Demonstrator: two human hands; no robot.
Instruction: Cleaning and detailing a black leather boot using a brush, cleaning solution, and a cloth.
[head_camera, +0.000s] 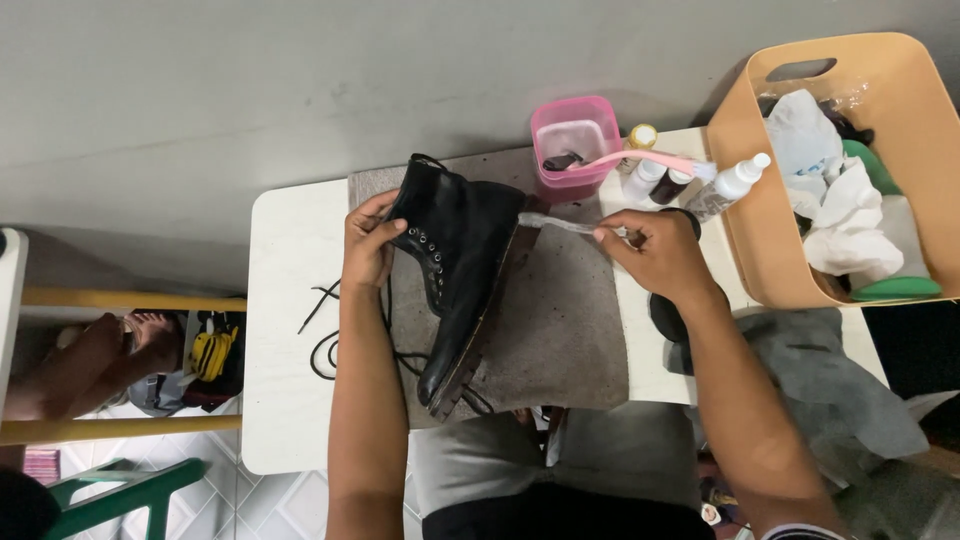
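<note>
A: Steadying the black boot on its side, we note the left hand closed on the ankle shaft just beside the eyelets, fingers wrapped over the leather edge.

B: And the right hand?

A: Pinched shut on the handle of a clear toothbrush, its head touching the boot's heel edge, where the upper meets the sole.

B: Where does the boot lie?

A: On the grey mat, which covers the middle of the white table. Toe points toward us, shaft toward the wall. The loose black lace lies just left of the boot, off the mat.

B: How do we judge it will handle?

A: Heavy for its kind, we think: thick lugged sole, stiff at the heel and toe. The shaft looks softer and would fold under a squeeze. Smooth leather may be slippery if wet. The shaft rim or the sole edge looks the surest hold.

B: Beyond the boot?

A: A pink tub and small bottles, then a tan basket of cloths farther right.
</note>
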